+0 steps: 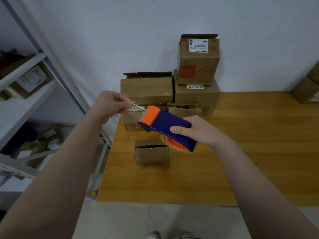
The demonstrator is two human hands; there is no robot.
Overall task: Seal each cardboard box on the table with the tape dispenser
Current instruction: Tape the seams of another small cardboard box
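1. An orange-brown wooden table carries the small brown cardboard box, its flaps slightly parted.
2. The blue-and-orange plastic tape dispenser hovers just above that box; the right hand wraps its body.
3. The left hand, above-left of the box, pinches the clear tape strip.

The dispenser is dark blue with an orange nose and orange hub. It is tilted nose-up to the left above the counter, held in the right grip. A short clear tape runs from its nose to the left grip, which pinches the end. Below it stands a small box with a dark gap between its top flaps (barcode on the near face). At the wall a wide box has a raised flap. A tall box, flap also up, sits on a big box. A low box lies in front.
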